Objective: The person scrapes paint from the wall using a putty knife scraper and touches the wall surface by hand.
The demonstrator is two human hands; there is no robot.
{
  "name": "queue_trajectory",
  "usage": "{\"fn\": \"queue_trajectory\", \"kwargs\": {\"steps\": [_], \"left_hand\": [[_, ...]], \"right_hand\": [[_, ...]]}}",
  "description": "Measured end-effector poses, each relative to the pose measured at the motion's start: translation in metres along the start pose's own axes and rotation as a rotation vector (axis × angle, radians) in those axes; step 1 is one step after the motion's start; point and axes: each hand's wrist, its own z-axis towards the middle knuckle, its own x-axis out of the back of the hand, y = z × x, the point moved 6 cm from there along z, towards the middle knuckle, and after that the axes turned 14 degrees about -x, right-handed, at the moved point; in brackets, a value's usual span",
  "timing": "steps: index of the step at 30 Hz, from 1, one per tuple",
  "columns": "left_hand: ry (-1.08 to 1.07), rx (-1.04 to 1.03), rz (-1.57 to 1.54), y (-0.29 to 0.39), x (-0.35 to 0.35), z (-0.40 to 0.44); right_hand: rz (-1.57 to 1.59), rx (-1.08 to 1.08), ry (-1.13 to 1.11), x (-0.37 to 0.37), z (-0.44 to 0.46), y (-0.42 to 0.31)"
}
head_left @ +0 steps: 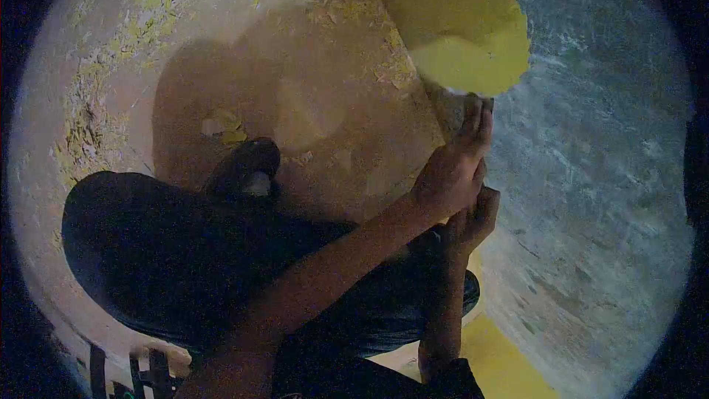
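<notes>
My left hand (454,166) reaches forward with its fingers pressed along a narrow flat tool, which looks like a scraper (490,104). Its dark tip meets the ragged lower edge of the yellow paint (473,63) on the wall. Just behind, my right hand (473,225) is closed around what seems to be the handle end, largely hidden by the fingers. Beside both hands is the stripped grey-blue wall surface (583,170), with whitish streaks.
Yellow paint flakes (88,111) litter the pale floor (317,111), thickest at the left. My bent leg (192,258) and dark shoe (247,166) are below and left of the hands. More yellow paint (502,355) covers the wall at the lower right. A dark slatted object (151,373) stands at the lower left.
</notes>
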Motion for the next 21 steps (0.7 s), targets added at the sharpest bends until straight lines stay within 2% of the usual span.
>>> {"fn": "queue_trajectory", "kwargs": {"steps": [2, 5, 7, 11, 12, 15, 18, 20, 21], "left_hand": [[-0.025, 0.049, -0.011, -0.001, -0.001, -0.003], [0.084, -0.069, 0.021, 0.002, 0.0, -0.001], [0.043, -0.084, 0.029, 0.001, -0.001, 0.001], [-0.042, 0.027, -0.014, -0.002, -0.006, -0.003], [-0.022, -0.001, -0.014, -0.001, -0.004, -0.003], [0.024, -0.033, 0.025, -0.006, 0.004, 0.006], [0.008, 0.002, 0.03, -0.002, -0.002, -0.004], [-0.003, -0.004, 0.056, -0.003, 0.0, 0.002], [0.088, -0.051, 0.065, 0.0, 0.004, 0.004]], "right_hand": [[-0.02, -0.017, 0.024, -0.001, -0.001, 0.002], [-0.043, 0.002, 0.082, 0.003, -0.005, 0.0], [-0.041, 0.034, 0.101, -0.001, -0.003, -0.002], [-0.082, -0.052, 0.079, 0.005, -0.009, 0.005], [-0.099, -0.081, 0.077, 0.004, -0.006, 0.005], [0.043, -0.045, 0.052, -0.005, 0.001, -0.003], [-0.055, -0.141, 0.084, -0.004, -0.003, -0.009], [0.01, -0.11, 0.094, -0.002, -0.003, 0.004], [0.07, -0.089, 0.1, -0.005, -0.002, 0.0]]}}
